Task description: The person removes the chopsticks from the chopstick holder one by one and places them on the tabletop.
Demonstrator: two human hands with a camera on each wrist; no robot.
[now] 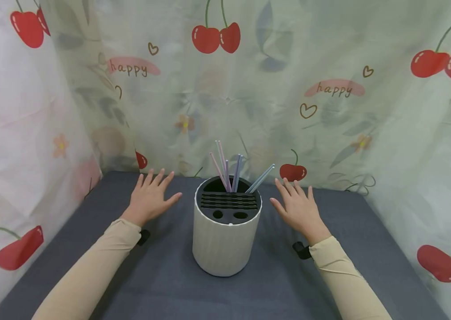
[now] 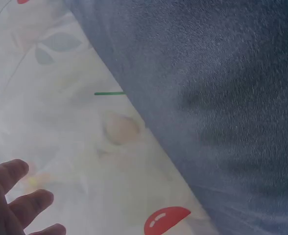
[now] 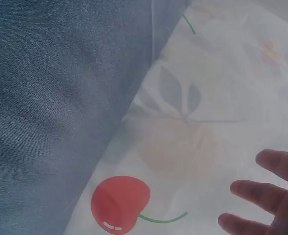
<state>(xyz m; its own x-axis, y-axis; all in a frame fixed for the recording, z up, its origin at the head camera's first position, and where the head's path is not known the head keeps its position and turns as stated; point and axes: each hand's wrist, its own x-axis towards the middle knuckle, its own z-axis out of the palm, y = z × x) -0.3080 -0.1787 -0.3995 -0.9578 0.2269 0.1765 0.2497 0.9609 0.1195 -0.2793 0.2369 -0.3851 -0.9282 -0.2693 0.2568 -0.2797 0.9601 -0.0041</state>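
Note:
A round, off-white holder (image 1: pixel 225 249) with a dark slotted top (image 1: pixel 229 202) stands upright on the table in the head view. Several thin sticks, pink (image 1: pixel 218 166), purple-blue (image 1: pixel 237 173) and light blue (image 1: pixel 263 177), lean in its rear opening. To the left of the holder my left hand (image 1: pixel 151 198) is spread with fingers extended, holding nothing. On the other side my right hand (image 1: pixel 297 204) is likewise spread and apart from the holder. Only fingertips of the left hand (image 2: pixel 24 203) and right hand (image 3: pixel 269 193) show in the wrist views.
A dark grey cloth (image 1: pixel 161 284) covers the table. Pale curtains with cherry prints (image 1: pixel 225 89) hang behind it and along both sides. Slots and two oval holes mark the holder's top. A black strap shows at each wrist.

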